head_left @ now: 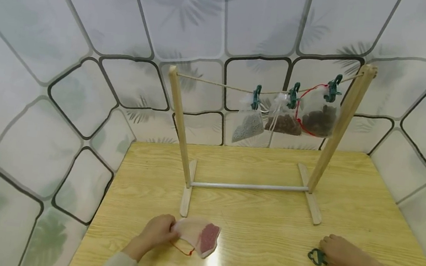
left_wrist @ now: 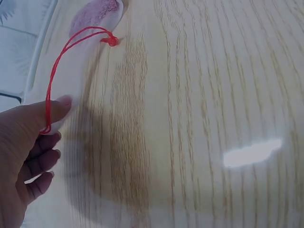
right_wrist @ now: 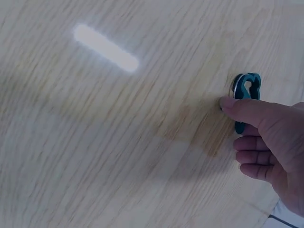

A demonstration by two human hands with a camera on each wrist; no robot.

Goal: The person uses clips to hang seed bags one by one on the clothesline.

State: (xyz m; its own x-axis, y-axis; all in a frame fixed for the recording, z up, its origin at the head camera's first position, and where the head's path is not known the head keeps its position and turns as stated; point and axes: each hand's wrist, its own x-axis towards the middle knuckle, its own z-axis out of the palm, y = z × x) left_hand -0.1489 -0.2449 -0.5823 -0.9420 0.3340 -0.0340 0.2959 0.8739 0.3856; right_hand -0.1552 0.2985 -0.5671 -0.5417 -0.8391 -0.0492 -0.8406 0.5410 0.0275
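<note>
My left hand (head_left: 159, 231) pinches the top end of a sheer drawstring pouch (head_left: 190, 228) between thumb and fingers. Pinkish-purple grains fill the pouch's far end, and a red cord (left_wrist: 58, 61) loops from its mouth, ending in a knot. Over at the right of the table, my right hand (head_left: 341, 254) pinches a dark green plastic clip (right_wrist: 248, 85) between thumb and forefinger. The clip's rounded jaws point away from the hand, and the other fingers curl below it.
A wooden rack with two posts (head_left: 180, 125) and a white bottom bar (head_left: 250, 187) stands at the back of the table (head_left: 257, 226). On its string (head_left: 211, 81), green clips (head_left: 256, 97) hold three filled pouches: grey (head_left: 250, 126), brown (head_left: 284, 123) and dark (head_left: 320, 120). Patterned cloth hangs behind.
</note>
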